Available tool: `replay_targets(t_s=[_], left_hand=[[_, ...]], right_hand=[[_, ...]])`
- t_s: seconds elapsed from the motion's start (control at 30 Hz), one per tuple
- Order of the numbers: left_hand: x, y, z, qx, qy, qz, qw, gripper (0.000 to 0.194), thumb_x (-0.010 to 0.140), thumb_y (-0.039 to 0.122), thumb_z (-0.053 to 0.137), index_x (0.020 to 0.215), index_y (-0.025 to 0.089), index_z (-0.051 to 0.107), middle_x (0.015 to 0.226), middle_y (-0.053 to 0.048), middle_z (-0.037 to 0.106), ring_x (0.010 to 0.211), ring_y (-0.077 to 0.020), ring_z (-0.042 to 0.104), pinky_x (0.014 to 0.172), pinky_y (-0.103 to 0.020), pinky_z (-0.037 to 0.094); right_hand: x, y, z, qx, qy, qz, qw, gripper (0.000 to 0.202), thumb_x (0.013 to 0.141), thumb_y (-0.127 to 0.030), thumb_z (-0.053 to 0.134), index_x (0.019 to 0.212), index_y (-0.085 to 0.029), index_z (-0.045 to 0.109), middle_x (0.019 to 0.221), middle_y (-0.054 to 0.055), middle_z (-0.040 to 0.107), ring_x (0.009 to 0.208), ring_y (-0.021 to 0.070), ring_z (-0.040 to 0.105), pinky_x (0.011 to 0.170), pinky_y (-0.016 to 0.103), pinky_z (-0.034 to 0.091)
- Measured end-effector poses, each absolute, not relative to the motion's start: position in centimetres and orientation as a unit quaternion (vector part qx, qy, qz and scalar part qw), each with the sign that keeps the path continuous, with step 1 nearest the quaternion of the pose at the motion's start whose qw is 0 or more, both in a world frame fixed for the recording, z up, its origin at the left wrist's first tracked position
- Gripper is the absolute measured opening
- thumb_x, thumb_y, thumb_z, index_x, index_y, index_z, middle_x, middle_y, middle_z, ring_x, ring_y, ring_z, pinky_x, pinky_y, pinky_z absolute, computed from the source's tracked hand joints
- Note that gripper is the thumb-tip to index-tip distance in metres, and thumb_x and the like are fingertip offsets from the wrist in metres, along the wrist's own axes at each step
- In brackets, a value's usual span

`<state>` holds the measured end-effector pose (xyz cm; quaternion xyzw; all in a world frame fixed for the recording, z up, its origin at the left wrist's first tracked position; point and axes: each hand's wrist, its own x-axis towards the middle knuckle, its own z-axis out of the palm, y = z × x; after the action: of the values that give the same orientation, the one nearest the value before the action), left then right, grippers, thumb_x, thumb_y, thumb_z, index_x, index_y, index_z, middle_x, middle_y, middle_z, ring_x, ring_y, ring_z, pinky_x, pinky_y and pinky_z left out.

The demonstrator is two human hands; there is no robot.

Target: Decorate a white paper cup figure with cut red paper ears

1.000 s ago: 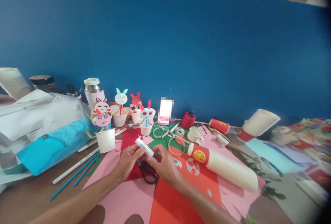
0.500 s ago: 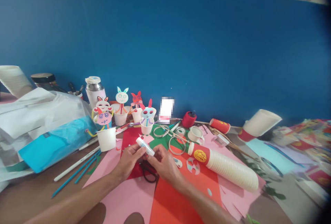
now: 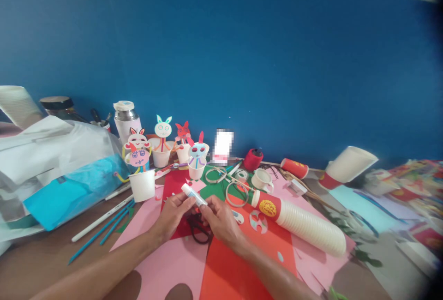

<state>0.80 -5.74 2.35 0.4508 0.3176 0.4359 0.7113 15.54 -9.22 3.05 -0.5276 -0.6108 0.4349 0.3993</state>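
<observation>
A white glue stick (image 3: pixel 194 195) is held between my two hands above the coloured paper. My left hand (image 3: pixel 175 212) pinches its upper left part near the cap. The fingers of my right hand (image 3: pixel 219 217) close round its lower right end. Black-handled scissors (image 3: pixel 200 230) lie under and between the hands on dark red paper (image 3: pixel 172 177). Behind the hands stands a small white cup (image 3: pixel 196 171) with a light blue rabbit-eared paper face (image 3: pixel 198 150) on it.
A long stack of paper cups (image 3: pixel 308 226) lies to the right on pink and orange paper. More cups with paper faces, such as a white cup (image 3: pixel 142 187), stand left of centre. Blue sticks (image 3: pixel 93 241) and a plastic bag (image 3: pixel 51 152) are at the left.
The fingers of my right hand have closed in on the lower end of the glue stick. My left hand has hardly moved.
</observation>
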Motion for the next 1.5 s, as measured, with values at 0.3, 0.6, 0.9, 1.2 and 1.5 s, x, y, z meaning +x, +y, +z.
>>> replay_targets(t_s=[0.3, 0.6, 0.9, 1.2, 1.5], left_hand=[[0.6, -5.5, 1.6, 0.453, 0.343, 0.442, 0.694, 0.025, 0.073, 0.034, 0.061, 0.083, 0.012, 0.063, 0.071, -0.005, 0.064, 0.067, -0.0159, 0.059, 0.067, -0.029, 0.046], [0.5, -5.6, 1.4, 0.482, 0.366, 0.435, 0.667, 0.025, 0.074, 0.036, 0.059, 0.078, 0.012, 0.064, 0.065, -0.004, 0.062, 0.059, -0.0135, 0.055, 0.060, -0.026, 0.043], [0.7, -5.8, 1.9, 0.468, 0.338, 0.428, 0.695, 0.026, 0.075, 0.037, 0.057, 0.080, 0.012, 0.062, 0.063, -0.003, 0.061, 0.056, -0.0148, 0.057, 0.058, -0.029, 0.045], [0.6, -5.5, 1.3, 0.451, 0.344, 0.440, 0.695, 0.021, 0.075, 0.032, 0.059, 0.081, 0.013, 0.062, 0.068, -0.003, 0.062, 0.064, -0.0135, 0.057, 0.065, -0.027, 0.045], [0.6, -5.7, 1.7, 0.467, 0.359, 0.432, 0.683, 0.026, 0.073, 0.038, 0.059, 0.077, 0.012, 0.062, 0.065, -0.004, 0.062, 0.057, -0.0132, 0.055, 0.058, -0.026, 0.043]], right_hand=[[15.6, -9.1, 3.0, -0.534, -0.615, 0.415, 0.405, 0.028, 0.079, -0.046, 0.050, 0.081, -0.018, 0.048, 0.064, -0.002, 0.056, 0.055, 0.0094, 0.051, 0.048, 0.018, 0.038], [15.5, -9.2, 2.9, -0.511, -0.603, 0.477, 0.384, 0.043, 0.089, -0.049, 0.025, 0.076, -0.016, 0.051, 0.058, -0.002, 0.053, 0.048, 0.0082, 0.050, 0.044, 0.018, 0.036], [15.3, -9.2, 3.0, -0.503, -0.597, 0.483, 0.396, 0.036, 0.087, -0.046, 0.035, 0.075, -0.016, 0.051, 0.058, -0.001, 0.054, 0.049, 0.0089, 0.051, 0.046, 0.019, 0.039], [15.5, -9.0, 2.8, -0.539, -0.603, 0.420, 0.411, 0.025, 0.079, -0.043, 0.053, 0.080, -0.018, 0.049, 0.064, -0.002, 0.057, 0.055, 0.0095, 0.052, 0.047, 0.018, 0.038], [15.5, -9.2, 2.7, -0.502, -0.587, 0.488, 0.405, 0.038, 0.086, -0.050, 0.036, 0.077, -0.016, 0.051, 0.059, -0.002, 0.054, 0.049, 0.0083, 0.051, 0.045, 0.018, 0.038]])
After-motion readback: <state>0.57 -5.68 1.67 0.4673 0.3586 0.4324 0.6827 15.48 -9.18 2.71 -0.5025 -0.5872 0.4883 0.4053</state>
